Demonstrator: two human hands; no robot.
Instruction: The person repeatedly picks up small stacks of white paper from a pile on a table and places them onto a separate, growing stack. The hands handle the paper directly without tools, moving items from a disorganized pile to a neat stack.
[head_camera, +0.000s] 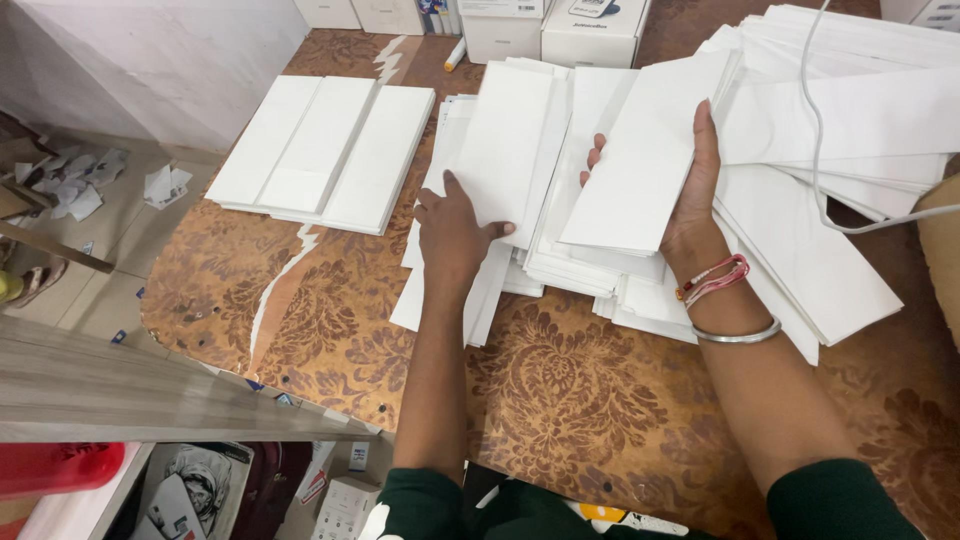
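While our left hand (455, 225) presses flat, fingers spread, on a white paper stack (500, 150) on the bench (560, 400), our right hand (690, 190) grips a folded white sheet (645, 160) above neighbouring piles.

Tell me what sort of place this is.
Probably a small packing or paper-goods workshop. Stacks of flat white paper bags cover a patterned brown table, the right hand holds one bag, the left hand presses a pile, and white cartons stand behind.
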